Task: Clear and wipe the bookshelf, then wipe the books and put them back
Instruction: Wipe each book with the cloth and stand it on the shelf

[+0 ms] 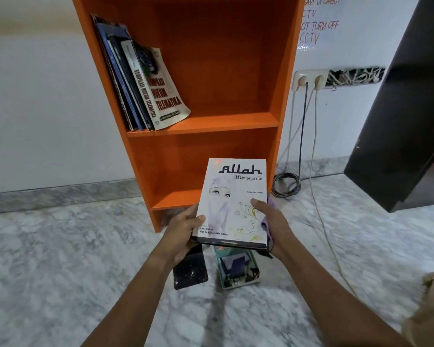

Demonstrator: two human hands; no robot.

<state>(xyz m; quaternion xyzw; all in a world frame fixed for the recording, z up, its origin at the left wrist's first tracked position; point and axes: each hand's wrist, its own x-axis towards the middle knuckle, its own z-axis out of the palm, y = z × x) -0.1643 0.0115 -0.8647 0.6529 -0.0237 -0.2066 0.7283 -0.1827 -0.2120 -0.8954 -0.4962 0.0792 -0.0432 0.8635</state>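
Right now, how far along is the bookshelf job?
Seemingly past halfway: several books already lean on the upper shelf. In hand: the white book, held by left hand and right hand, the right also holding the cloth. Left: a dark book and a green book on the floor.

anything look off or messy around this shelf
Yes. The books on the upper shelf lean against its left wall, and the outer paperback sags, its cover warped. Beside the sockets, an open wall gap shows tangled wiring.
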